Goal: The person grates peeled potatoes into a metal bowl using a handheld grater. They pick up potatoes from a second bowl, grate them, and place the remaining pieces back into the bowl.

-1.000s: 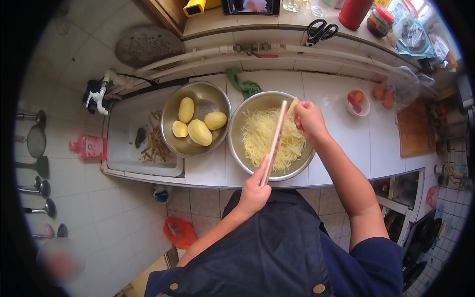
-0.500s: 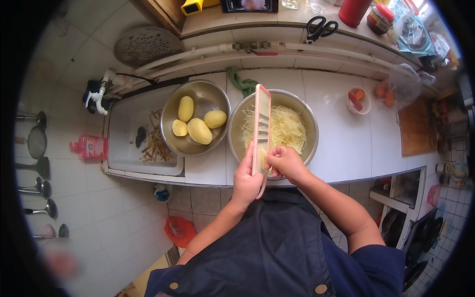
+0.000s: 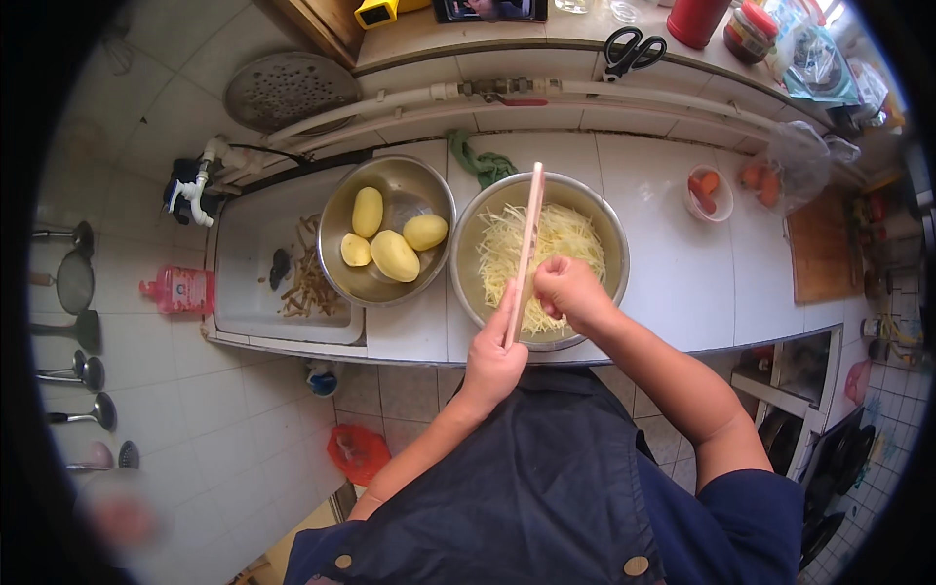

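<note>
Grater (image 3: 525,249) turned edge-on over bowl (image 3: 468,292); both hands' fingers (image 3: 546,278) closed on it.

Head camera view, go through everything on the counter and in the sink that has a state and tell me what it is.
Grater: tilted on edge over the shreds bowl.
Left hand: grips the grater's lower end.
Right hand: closed, against the grater.
Shreds bowl: partly full of potato shreds.
Potato bowl: holds four peeled potatoes.
Sink: peelings inside.
Scissors: closed, lying flat.
</note>
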Tool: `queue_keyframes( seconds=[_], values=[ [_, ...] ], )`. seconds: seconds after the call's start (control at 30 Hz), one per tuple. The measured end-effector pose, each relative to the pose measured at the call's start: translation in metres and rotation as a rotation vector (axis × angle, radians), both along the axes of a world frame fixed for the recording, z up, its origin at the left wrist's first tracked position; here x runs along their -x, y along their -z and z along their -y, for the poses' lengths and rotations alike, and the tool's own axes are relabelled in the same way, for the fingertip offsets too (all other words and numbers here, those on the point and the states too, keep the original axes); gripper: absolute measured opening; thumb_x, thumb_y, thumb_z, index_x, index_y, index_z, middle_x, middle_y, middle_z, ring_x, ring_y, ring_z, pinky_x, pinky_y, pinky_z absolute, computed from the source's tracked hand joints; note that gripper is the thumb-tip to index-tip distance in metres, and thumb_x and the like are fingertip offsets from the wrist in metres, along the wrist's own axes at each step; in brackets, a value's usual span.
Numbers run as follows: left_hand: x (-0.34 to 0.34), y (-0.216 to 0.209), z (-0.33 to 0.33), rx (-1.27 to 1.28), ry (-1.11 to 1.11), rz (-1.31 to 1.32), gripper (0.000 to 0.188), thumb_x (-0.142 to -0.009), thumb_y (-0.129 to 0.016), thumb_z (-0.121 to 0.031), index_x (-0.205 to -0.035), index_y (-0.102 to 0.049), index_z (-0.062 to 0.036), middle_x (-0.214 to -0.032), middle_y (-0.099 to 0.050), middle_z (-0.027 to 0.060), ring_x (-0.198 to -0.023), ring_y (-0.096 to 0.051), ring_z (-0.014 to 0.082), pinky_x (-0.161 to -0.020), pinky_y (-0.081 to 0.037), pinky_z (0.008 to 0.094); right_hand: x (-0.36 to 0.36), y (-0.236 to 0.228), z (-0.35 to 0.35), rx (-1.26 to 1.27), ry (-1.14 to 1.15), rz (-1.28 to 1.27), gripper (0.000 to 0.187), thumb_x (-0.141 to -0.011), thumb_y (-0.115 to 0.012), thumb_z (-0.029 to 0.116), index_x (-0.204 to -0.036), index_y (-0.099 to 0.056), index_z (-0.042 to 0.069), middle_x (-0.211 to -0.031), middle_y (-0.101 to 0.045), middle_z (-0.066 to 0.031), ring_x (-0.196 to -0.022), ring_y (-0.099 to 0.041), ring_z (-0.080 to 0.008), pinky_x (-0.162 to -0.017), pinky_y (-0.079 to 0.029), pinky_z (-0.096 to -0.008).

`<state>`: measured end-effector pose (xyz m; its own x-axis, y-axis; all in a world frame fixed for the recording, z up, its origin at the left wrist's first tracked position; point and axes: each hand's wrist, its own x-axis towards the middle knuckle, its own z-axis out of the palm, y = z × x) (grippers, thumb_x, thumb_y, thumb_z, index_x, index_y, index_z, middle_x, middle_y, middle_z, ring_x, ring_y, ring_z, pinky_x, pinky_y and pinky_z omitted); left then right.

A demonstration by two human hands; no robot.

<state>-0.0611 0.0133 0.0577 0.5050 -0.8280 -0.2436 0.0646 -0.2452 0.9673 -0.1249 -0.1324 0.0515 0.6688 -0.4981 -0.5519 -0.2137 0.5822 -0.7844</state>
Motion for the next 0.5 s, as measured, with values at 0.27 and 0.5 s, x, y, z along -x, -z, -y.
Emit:
queue_keyframes(
  seconds=[0.27, 0.5],
  values=[
    [0.014, 0.007, -0.008, 0.050, 0.118, 0.022, 0.068, -0.073, -0.038, 0.013, -0.138, -0.026, -0.0030, -0.130, -0.044, 0.0072, -0.110, -0.046, 0.0096, -0.089, -0.036, 0.0194, -0.002, 0.005, 0.087, 0.200, 0.220, -0.042, 0.007, -0.074, -0.052, 0.005, -0.069, -0.050, 0.003, -0.056, -0.048, -0.0020, -0.042, -0.042, -0.0073, -0.038, -0.033, -0.0221],
    [0.001, 0.002, 0.004, 0.121, -0.123, -0.185, 0.069, -0.075, -0.038, 0.012, -0.140, -0.023, -0.0069, -0.123, -0.050, 0.0070, -0.100, -0.051, 0.0090, -0.079, -0.041, 0.0185, 0.013, 0.003, -0.007, 0.217, -0.239, -0.199, 0.011, -0.077, -0.054, 0.011, -0.073, -0.051, 0.001, -0.059, -0.057, -0.0063, -0.040, -0.050, -0.0100, -0.036, -0.039, -0.0240]
  ],
)
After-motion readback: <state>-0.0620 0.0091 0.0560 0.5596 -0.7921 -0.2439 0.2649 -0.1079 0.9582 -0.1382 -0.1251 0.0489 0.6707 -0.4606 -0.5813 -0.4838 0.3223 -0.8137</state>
